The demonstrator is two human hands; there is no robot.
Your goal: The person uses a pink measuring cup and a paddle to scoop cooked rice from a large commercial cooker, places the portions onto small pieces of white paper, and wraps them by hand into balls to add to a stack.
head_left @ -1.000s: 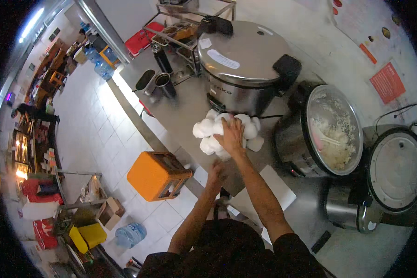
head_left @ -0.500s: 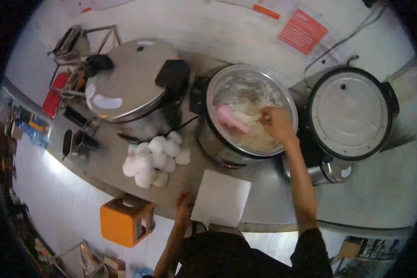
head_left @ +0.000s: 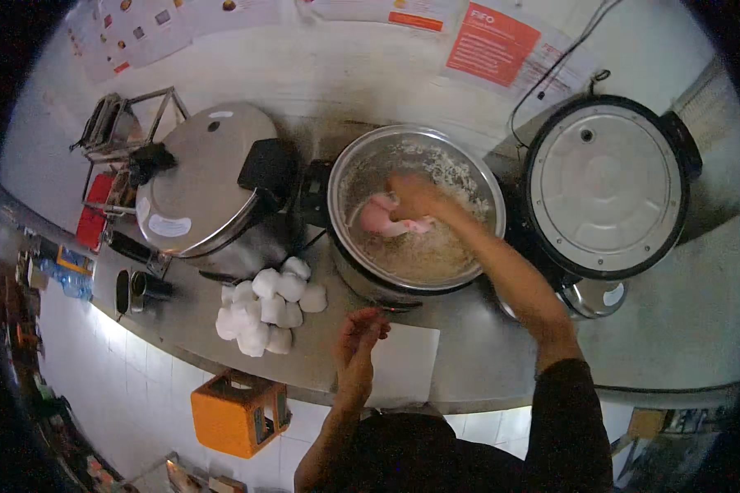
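Note:
My right hand (head_left: 418,197) is down inside an open rice cooker (head_left: 337,197), over the cooked rice (head_left: 411,256). Its thumb side is against a pink scoop (head_left: 376,215) lying in the pot, with a whitish piece beside the scoop's handle. The right fingers are blurred, so I cannot make out whether they grip it. In front of the cooker hangs my left hand (head_left: 359,338), loosely curled with the fingers apart and nothing in it. It is at the left edge of a white square sheet (head_left: 407,361). A pile of white rounded lumps (head_left: 263,308) sits left of that hand.
A second steel cooker (head_left: 210,172) stands on the left with its lid down. The open cooker's raised round lid (head_left: 607,185) leans at the right. A metal rack (head_left: 123,144) and dark cups (head_left: 144,289) are at far left. Below the counter's front edge is an orange stool (head_left: 234,415).
My right hand has moved left within the pot, from the whitish strip to the pink scoop. My left hand has risen over the sheet's edge. The whole view has shifted a little.

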